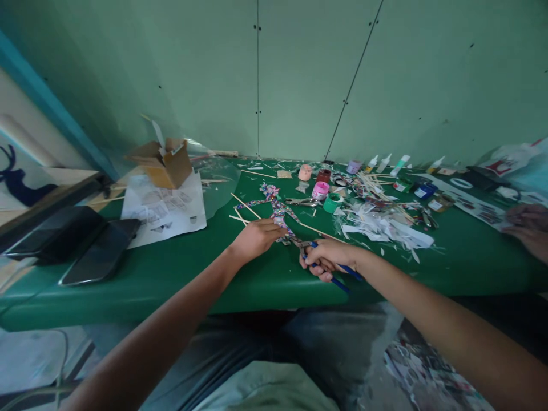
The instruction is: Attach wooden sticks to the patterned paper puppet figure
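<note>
My left hand (pixel 256 237) pinches the near end of a colourful patterned paper cut-out (pixel 276 208) that lies on the green table (pixel 171 268). My right hand (pixel 327 258) is wrapped round blue-handled scissors (pixel 338 273), whose blades point left at the cut-out's lower edge beside my left fingers. Thin wooden sticks (pixel 246 206) lie under and beside the cut-out.
A heap of paper scraps (pixel 383 225), small paint pots (pixel 320 189), glue bottles (pixel 399 165) and pliers (pixel 302 201) crowd the right side. An open cardboard box (pixel 165 162) on printed sheets and two dark tablets (pixel 100 251) sit left. Another person's hand (pixel 528 225) is at the far right.
</note>
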A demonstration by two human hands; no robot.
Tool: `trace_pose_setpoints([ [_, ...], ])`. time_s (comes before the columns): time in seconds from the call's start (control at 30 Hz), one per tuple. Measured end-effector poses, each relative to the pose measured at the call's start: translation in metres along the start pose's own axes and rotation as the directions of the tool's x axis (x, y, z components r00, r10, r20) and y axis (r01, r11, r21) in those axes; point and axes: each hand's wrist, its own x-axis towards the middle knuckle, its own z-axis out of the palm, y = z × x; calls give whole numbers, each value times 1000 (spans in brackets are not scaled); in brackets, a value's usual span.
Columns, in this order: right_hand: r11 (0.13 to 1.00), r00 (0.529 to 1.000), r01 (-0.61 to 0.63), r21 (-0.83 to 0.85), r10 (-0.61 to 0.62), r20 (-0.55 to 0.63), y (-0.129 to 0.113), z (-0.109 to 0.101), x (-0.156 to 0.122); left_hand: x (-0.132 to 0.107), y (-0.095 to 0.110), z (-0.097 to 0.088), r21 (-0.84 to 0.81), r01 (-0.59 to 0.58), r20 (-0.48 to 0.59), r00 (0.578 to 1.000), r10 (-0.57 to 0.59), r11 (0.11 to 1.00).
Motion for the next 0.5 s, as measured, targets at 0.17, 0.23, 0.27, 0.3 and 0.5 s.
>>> trace_pose_setpoints([
  [0.17, 956, 977, -10, -294, -53, -206, 3, -5, -2, 0, -1, -2, 50, 6, 30, 1000, -7, 999],
  [0.23, 810, 893, -54, -583, -222, -391, 2, -2, -3, 0, -1, -3, 65, 50, 28, 998, -52, 997],
  [0.27, 702, 837, -108, -704, -318, -445, 1, 0, -4, 0, 0, -3, 66, 71, 30, 997, -73, 995],
  [0.3, 588, 785, -174, -790, -402, -472, 1, 3, -5, 0, 0, -3, 61, 89, 35, 995, -92, 994],
  [0.5, 244, 675, -449, -859, -538, -505, 3, 14, -8, 0, 1, 1, -15, 110, 51, 993, -109, 994],
])
